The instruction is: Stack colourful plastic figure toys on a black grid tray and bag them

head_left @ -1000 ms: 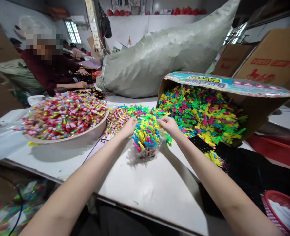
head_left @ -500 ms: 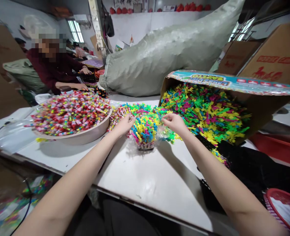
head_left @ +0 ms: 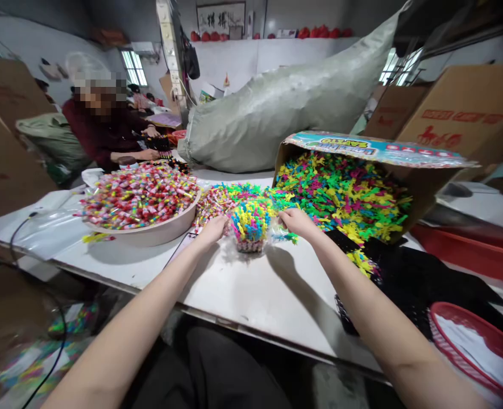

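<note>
bagged figures (head_left: 251,221) sit between left hand (head_left: 213,229) and right hand (head_left: 299,222), nearer the left; both pinch clear film (head_left: 274,230).

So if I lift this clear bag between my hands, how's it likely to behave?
The clear bag will probably flex and crinkle at its edges, since they look thin and loose. Its middle should hold shape better, because the colourful pieces are packed close together. It may be fairly light, as the pieces look small and plastic.
</note>
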Demonstrator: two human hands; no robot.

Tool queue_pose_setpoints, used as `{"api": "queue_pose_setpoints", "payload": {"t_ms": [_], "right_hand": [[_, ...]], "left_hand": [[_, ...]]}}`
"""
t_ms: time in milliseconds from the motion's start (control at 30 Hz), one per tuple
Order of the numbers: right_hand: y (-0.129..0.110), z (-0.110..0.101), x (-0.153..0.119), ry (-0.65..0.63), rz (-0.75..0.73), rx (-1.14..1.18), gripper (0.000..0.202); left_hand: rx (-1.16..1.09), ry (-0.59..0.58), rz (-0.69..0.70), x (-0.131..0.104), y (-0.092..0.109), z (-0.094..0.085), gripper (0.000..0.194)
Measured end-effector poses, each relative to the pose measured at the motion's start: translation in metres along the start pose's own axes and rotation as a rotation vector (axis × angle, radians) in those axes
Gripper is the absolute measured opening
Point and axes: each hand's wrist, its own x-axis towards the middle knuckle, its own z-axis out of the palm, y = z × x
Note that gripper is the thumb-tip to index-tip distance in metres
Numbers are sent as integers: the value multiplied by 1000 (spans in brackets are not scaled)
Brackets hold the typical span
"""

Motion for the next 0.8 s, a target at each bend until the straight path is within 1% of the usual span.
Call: {"api": "queue_pose_setpoints", "payload": {"t_ms": [67,133,233,300,400,467,567,667,800], "right_hand": [[-7,-6,-7,18,-17,-68,33],[-14,-10,-19,66,-34,-147,33],[-22,-12,-39,159,-66,-233,34],[-27,-11,-52,198,-82,-234,35],[-32,-11,-66,274,-82,-171,34],[-37,-13,-72,305,-92,-123,35],[-46,-17,-76,312,-120,-89,34],[-56,-20,-78,338,-150,-90,32],[-64,-25,-80,362,-203,-98,33]], "left_hand": [[-7,83,2,-4,4,-1,30],[0,162,10,-8,8,-3,32],[24,225,16,-19,14,-10,34],[48,206,8,-28,19,-15,34],[66,156,-12,-46,29,-24,34],[78,137,-8,-58,37,-29,34],[148,97,-4,-72,50,-34,38],[203,66,16,-80,62,-35,38],[163,53,81,-84,74,-39,34]]}}
